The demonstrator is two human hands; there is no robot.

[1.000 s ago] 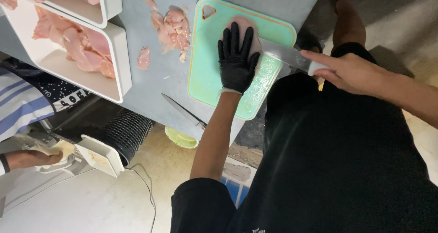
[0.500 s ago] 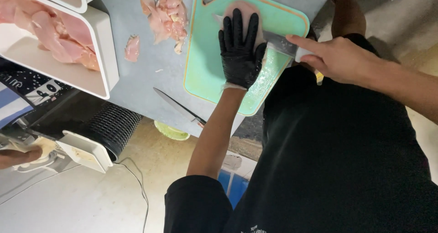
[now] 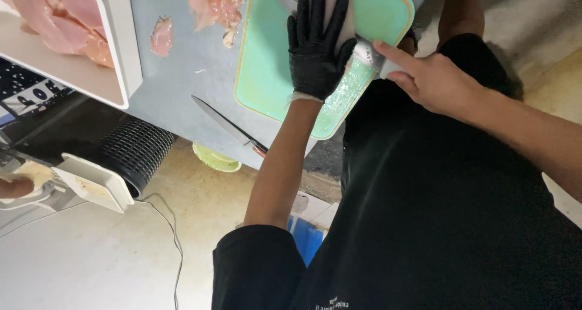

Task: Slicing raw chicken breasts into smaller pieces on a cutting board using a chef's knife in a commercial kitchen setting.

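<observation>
My left hand (image 3: 316,49), in a black glove, presses flat on a pale raw chicken piece (image 3: 351,26) lying on a mint-green cutting board (image 3: 267,73). My bare right hand (image 3: 433,82) grips a knife (image 3: 367,52) at the board's right edge, index finger stretched along the blade's spine. The blade runs sideways under my gloved palm, through the meat. Its tip shows just left of the glove's fingers.
A second, slim knife (image 3: 227,125) lies on the grey table near its front edge. Raw chicken pieces (image 3: 209,3) and a small scrap (image 3: 162,36) lie left of the board. A white tray (image 3: 115,55) holds more chicken. Another person's hand (image 3: 15,187) shows at far left.
The knife has slid further left through the chicken under my gloved hand, and its tip now shows past the fingers. The view has shifted closer.
</observation>
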